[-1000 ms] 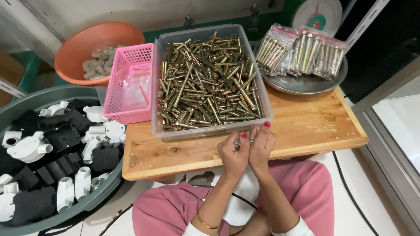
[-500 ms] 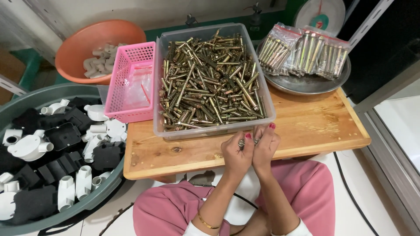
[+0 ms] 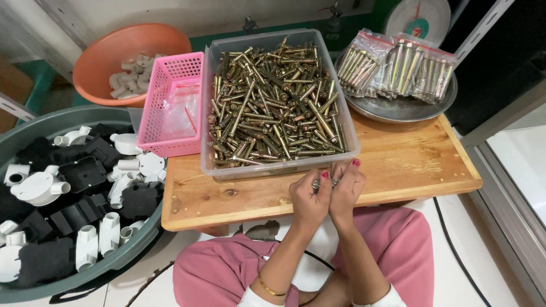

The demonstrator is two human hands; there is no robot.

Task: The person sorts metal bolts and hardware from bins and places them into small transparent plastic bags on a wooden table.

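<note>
While the view has drifted slightly, the left hand (image 3: 309, 200) and right hand (image 3: 344, 190) remain pressed together as before, fingers pinched on small metal bolts (image 3: 316, 183) held between them. Just beyond the fingertips sits the clear tub of brass-coloured bolts (image 3: 277, 102), unmoved on the wooden table (image 3: 398, 165).

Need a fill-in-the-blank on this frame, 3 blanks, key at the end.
1. The clear plastic bin on the wooden table is full of brass-coloured ____.
2. The basket left of that bin is ____ in colour.
3. The bagged bolts lie on a round ____ tray.
The left hand and right hand meet over small metal parts.
Missing words: bolts; pink; metal
</note>
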